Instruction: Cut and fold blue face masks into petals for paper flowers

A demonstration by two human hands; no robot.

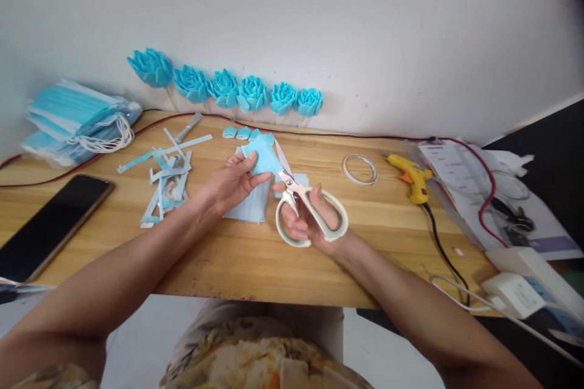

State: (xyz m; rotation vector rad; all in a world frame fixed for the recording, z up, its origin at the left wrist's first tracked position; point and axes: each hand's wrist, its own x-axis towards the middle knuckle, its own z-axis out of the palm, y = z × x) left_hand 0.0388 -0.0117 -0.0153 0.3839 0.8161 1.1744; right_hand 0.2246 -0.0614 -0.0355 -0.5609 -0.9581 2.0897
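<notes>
My left hand (237, 179) pinches a small light-blue piece of mask fabric (263, 157) between thumb and fingers. In my right hand (314, 219) is a pair of white-handled scissors (336, 219), fingers through the loops, with the blades pointing up and away at the fabric's right edge. The blades look partly parted; whether they touch the fabric I cannot tell. Under my hands lies a pale blue sheet of mask fabric (250, 203), partly covered. Just beyond the held piece, several small folded blue petals (229, 132) lie in a row.
Several blue fabric flowers (223, 88) on sticks stand along the wall. Left are stacked face masks (68, 109), cut strips (168, 182) and a phone (55, 225). Right are a tape roll (360, 169), a yellow glue gun (413, 177) with its cord, and a power strip (538, 279).
</notes>
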